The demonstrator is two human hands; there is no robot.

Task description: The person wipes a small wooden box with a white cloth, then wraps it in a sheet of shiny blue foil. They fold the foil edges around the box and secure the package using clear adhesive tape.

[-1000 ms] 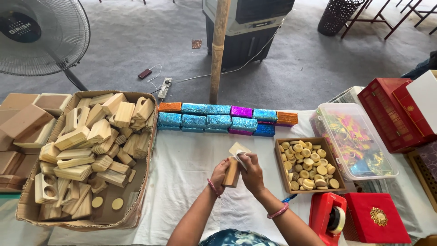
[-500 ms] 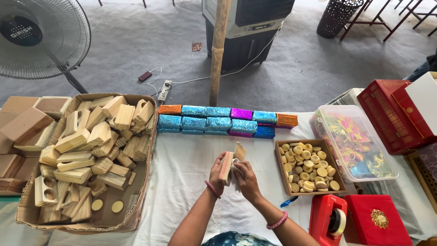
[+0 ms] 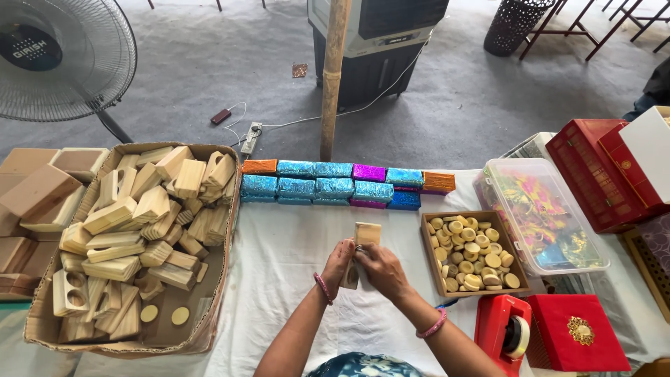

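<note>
white cloth-covered table (image 3: 293, 244), bearing all items below. large cardboard box (image 3: 209, 321) at left, heaped with pale wooden blocks (image 3: 132, 223). clear lidded plastic tub (image 3: 551, 209) at right, bright trinkets inside. double row of foil-wrapped packets (image 3: 335, 183), mostly blue, along the far edge. shallow brown tray (image 3: 430, 244) of round wooden discs (image 3: 471, 251). red tape dispenser (image 3: 506, 334) at near right. left hand (image 3: 338, 264) and right hand (image 3: 380, 269), both closed around one upright wooden block (image 3: 366, 236) at table centre, its top showing above the fingers.
</note>
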